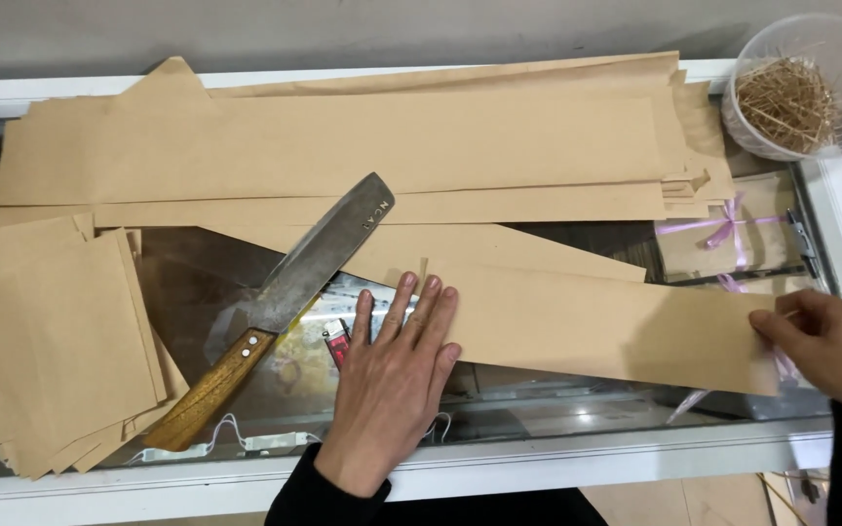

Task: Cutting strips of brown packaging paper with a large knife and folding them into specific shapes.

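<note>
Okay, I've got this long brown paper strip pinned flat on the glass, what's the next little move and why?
Probably fold the strip: the right hand pinches the end of the brown paper strip while the left hand presses the other end flat. A stack of cut squares lies at left, and the cleaver rests untouched beside the left hand.

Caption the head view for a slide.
Left hand flattens a brown paper strip; right hand grips its end.
</note>
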